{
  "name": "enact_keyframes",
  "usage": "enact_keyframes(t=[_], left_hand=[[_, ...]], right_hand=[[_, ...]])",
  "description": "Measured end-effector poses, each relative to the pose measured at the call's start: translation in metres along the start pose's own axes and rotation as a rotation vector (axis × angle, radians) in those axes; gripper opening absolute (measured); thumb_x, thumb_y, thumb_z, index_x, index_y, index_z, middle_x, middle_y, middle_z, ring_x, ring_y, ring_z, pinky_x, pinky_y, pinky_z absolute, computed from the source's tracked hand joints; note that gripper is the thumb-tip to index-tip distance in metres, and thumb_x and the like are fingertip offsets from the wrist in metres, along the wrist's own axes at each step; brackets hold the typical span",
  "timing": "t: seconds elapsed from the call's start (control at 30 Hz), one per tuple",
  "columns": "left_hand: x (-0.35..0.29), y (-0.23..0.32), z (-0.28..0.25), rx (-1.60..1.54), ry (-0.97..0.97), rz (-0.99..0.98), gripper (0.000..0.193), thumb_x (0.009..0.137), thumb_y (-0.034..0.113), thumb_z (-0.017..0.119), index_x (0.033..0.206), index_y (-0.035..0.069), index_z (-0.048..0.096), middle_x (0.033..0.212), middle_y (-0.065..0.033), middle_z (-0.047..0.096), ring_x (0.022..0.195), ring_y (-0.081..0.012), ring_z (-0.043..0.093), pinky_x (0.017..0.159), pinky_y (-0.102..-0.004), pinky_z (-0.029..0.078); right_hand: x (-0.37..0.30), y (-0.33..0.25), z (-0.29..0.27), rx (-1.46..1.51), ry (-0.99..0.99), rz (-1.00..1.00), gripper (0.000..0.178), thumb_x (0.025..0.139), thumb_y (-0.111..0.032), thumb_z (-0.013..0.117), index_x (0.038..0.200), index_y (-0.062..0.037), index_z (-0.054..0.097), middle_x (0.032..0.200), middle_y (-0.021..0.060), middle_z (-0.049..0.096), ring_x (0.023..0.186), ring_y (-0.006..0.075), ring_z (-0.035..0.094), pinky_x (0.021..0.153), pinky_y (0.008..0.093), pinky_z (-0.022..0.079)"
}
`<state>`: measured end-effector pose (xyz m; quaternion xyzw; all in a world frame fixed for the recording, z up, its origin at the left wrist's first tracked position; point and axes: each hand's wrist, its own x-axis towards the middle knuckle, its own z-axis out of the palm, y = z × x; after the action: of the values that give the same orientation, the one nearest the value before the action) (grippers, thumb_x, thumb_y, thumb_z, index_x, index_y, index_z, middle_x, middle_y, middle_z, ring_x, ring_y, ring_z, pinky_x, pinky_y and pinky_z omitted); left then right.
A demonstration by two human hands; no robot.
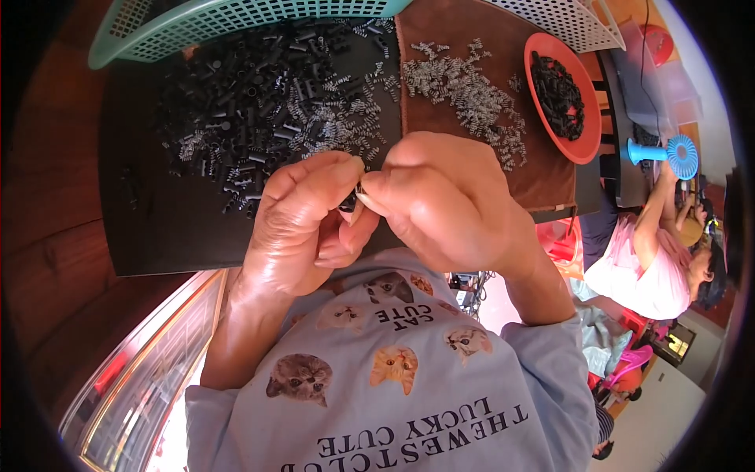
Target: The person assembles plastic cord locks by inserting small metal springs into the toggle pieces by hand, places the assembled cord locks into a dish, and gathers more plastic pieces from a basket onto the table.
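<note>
Above the near edge of the counter [157,248], I've got both hands together, one piece in work. Left hand [295,216]: fingers pinched on a small black part [348,206], mostly hidden by the grip. Right hand [448,200]: fingers closed in a pinch at the same spot, tips right against the part. Something thin and pale shows between the fingertips; could be a spring, too small for me to confirm. Can't tell if it's seated or just being lined up.

Progress, my read: mid-batch, plenty left. Big heap of black tubes [216,110] on the counter ahead and to the left, loose springs [346,118] mixed into its right side. Second spring pile [464,90] on the brown cloth [543,185], right of the heap. Neither supply looks close to running out.

Red bowl [590,130] at the cloth's far right corner holds a fair load of slim black pieces [558,98]. Could be finished output, could be another feed; I can't tell from this view, so I'm not counting them as done.

Green basket [169,38] and white basket [578,23] sit along the far side, contents not readable. Current piece: I'd log it as unfinished while both hands are on it.
</note>
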<state>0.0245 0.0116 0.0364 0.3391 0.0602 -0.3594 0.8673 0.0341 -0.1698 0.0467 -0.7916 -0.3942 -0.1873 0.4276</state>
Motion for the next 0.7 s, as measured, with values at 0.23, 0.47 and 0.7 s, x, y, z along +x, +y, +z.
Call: enact_keyframes(t=[0.23,0.47,0.7], left_hand=[[0.005,0.008,-0.006,-0.048,0.244,0.262,0.039,0.100,0.027,0.042,0.065,0.010,0.044,0.053,-0.0007,0.041,0.039,-0.0056,0.025,0.034,-0.0235,0.015],[0.014,0.000,0.000,0.064,0.043,0.268,0.032,0.102,0.035,0.050,0.088,0.007,0.054,0.074,-0.0019,0.055,0.054,-0.0048,0.036,0.044,-0.0192,0.026],[0.015,-0.009,0.005,-0.031,0.121,0.206,0.028,0.101,0.033,0.054,0.091,0.008,0.058,0.073,0.0000,0.057,0.055,-0.0049,0.040,0.045,-0.0198,0.027]], right_hand=[[-0.006,-0.001,-0.022,0.016,0.053,0.139,0.010,0.086,0.003,0.066,0.092,-0.0022,0.060,0.069,0.0059,0.056,0.057,0.0167,0.051,0.054,0.0295,0.041],[0.002,0.001,-0.015,0.112,0.004,0.259,0.010,0.085,0.002,0.070,0.089,-0.0001,0.062,0.070,0.0043,0.056,0.056,0.0115,0.051,0.047,0.0258,0.037],[-0.001,0.007,-0.005,0.037,0.043,0.126,0.017,0.077,0.002,0.072,0.086,-0.0056,0.059,0.074,0.0079,0.057,0.060,0.0249,0.059,0.048,0.0324,0.046]])
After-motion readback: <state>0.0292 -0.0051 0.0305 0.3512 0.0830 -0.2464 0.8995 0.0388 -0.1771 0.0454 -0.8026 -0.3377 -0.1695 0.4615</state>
